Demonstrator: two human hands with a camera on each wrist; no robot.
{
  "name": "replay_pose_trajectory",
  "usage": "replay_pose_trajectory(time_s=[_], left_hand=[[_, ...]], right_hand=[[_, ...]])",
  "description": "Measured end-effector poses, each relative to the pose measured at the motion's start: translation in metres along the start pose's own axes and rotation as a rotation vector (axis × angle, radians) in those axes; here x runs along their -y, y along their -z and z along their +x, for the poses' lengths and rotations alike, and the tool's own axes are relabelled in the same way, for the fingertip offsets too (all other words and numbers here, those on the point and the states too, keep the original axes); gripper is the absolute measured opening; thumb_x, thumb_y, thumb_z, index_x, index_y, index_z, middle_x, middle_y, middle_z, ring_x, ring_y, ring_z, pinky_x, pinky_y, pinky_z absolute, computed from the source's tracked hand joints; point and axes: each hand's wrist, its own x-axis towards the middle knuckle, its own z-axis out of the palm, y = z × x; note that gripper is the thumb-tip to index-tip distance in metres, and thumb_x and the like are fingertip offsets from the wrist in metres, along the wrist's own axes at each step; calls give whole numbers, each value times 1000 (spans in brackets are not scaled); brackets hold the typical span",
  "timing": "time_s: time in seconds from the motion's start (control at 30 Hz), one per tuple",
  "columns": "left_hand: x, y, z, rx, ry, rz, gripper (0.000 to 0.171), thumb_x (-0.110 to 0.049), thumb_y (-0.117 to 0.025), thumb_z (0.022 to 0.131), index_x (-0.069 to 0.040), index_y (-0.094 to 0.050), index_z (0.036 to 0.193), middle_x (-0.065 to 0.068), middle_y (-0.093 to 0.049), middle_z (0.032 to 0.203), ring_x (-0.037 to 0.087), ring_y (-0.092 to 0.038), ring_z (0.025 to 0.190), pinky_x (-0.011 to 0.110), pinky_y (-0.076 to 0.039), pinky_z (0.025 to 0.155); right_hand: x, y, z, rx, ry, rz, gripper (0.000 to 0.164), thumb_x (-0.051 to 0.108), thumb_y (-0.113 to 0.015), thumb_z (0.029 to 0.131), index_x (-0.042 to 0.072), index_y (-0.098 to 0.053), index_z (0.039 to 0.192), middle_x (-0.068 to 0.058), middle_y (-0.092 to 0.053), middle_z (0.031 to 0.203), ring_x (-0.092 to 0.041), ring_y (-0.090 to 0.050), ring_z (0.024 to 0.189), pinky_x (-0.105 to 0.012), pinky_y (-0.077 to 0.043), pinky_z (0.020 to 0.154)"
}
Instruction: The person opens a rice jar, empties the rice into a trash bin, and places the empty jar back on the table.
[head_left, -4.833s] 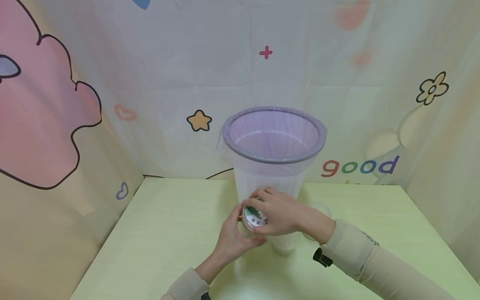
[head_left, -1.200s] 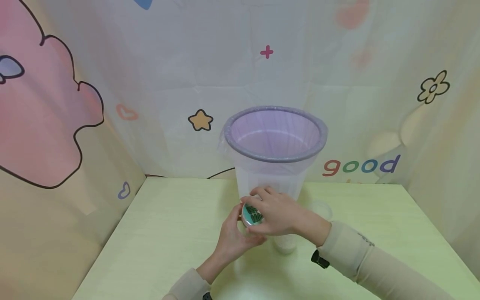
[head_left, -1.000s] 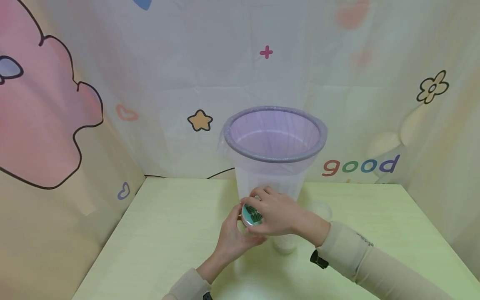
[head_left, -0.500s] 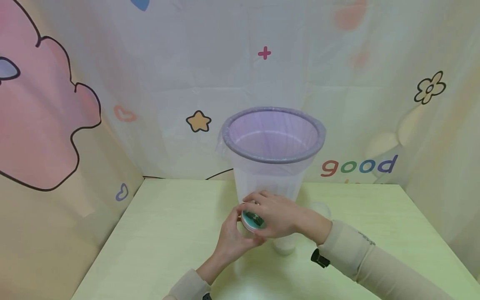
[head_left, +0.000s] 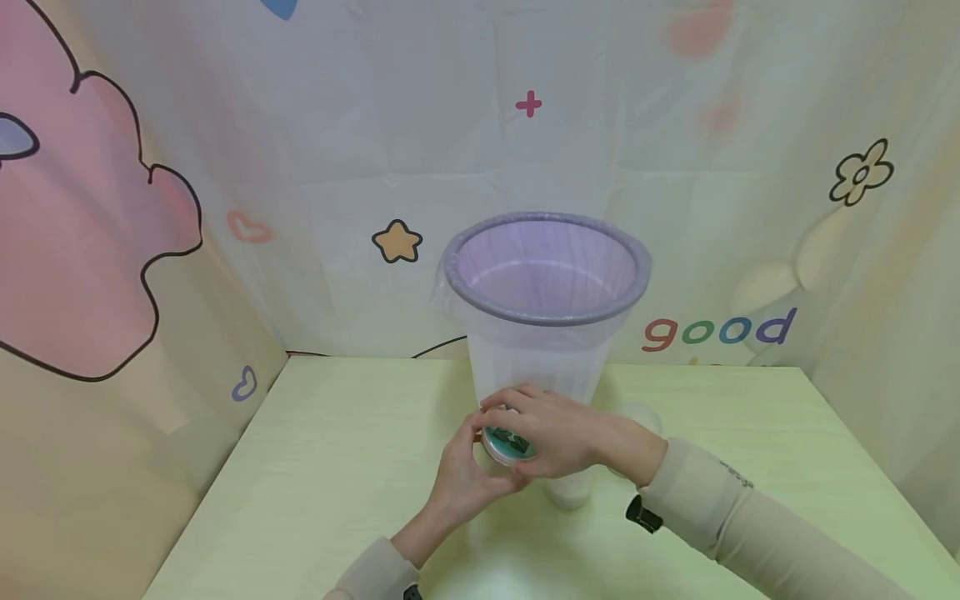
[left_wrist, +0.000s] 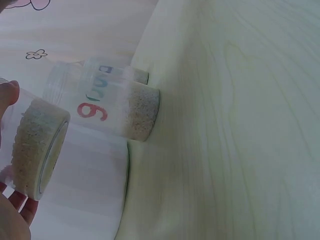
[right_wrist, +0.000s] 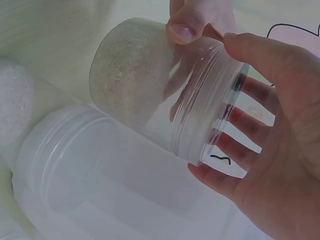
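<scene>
Both hands are on one clear plastic jar (right_wrist: 132, 75), tilted above the table, with pale rice-like grains gathered at its base. My left hand (head_left: 465, 479) holds the jar's body, thumb on one side and fingers on the other. Curled over the jar's lid (head_left: 508, 444), my right hand (head_left: 562, 429) grips its edge with thumb and fingertips. The lid's top carries a teal print with dark green leaves, partly covered by the fingers. The right wrist view shows the lid seated at the jar's threaded neck.
A lidless clear jar (left_wrist: 142, 112) with grains stands behind the hands; a second jar (head_left: 641, 415) is partly behind the right forearm. A tall white bin with a purple rim (head_left: 547, 319) and plastic liner stands at the back of the table (head_left: 337, 467), before a printed curtain.
The lid's print has turned under the right hand: white with lettering at first, teal with leaves later. The right fingers have shifted slightly round the lid. My left hand stays about where it was.
</scene>
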Motion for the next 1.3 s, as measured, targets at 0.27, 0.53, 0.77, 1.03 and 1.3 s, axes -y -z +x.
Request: replay_pose_trajectory(time_s=[0.27,0.53,0.77,1.03,1.3], left_hand=[[2,3,1,29,8,-7,82,-32,-83,62,-23,-40,130,-11,-50,126,11,-51,106,34,-45,86],[6,6,0,82,6,-37,81,-34,-83,63,-26,-39,131,-12,-50,124,9,-51,108,34,-46,87],[6,7,0,99,24,-44,85,-39,-82,63,-26,-37,133,-13,-48,129,9,-50,111,34,-46,88],[8,6,-2,55,5,-8,82,-37,-83,62,-25,-39,130,-12,-50,124,9,-50,106,32,-45,86],[4,5,-2,35,51,-40,81,-43,-81,62,-29,-39,129,-15,-53,113,10,-50,101,41,-44,85]], right_hand=[[-1,0,1,16,5,9,56,23,-71,76,16,-48,127,-5,-44,133,-27,-41,122,-44,-42,94],[-1,-2,2,36,35,30,55,20,-71,75,19,-49,126,-3,-44,133,-24,-40,123,-41,-42,94],[0,-2,1,62,16,33,57,20,-69,77,23,-46,129,0,-41,135,-23,-36,127,-46,-41,94],[2,-6,0,7,-35,-8,63,44,-69,77,23,-45,131,-3,-39,139,-29,-33,130,-52,-39,94],[2,-9,2,-83,-129,-69,64,49,-67,75,21,-48,129,-7,-47,131,-27,-43,120,-46,-46,85]])
